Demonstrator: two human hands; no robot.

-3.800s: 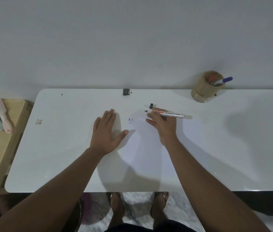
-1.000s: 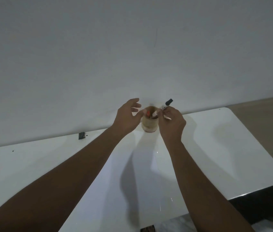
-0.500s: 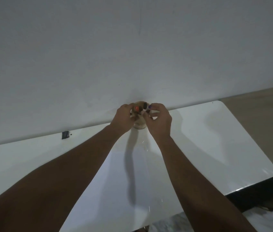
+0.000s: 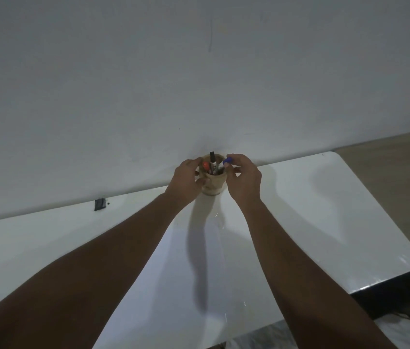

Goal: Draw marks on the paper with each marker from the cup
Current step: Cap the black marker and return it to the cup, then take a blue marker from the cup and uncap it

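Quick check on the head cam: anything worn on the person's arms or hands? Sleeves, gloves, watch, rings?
Nothing worn that the frame shows. Both forearms are bare up to the picture's edge, no sleeves in view. The left hand and right hand have no gloves; no watch or wristband. Rings are too small to rule out.

Left hand (image 4: 185,181) cupping tan cup (image 4: 213,183) on white table (image 4: 312,210), right hand (image 4: 245,180) pinching blue-capped marker (image 4: 226,161), black marker (image 4: 213,162) upright inside

One cup (image 4: 212,183) stands on one white table (image 4: 312,210). Three markers show in it: one black-capped (image 4: 213,162), one orange-capped (image 4: 205,165), one blue-capped (image 4: 227,161). Two hands are in view, left (image 4: 186,181) and right (image 4: 245,180).
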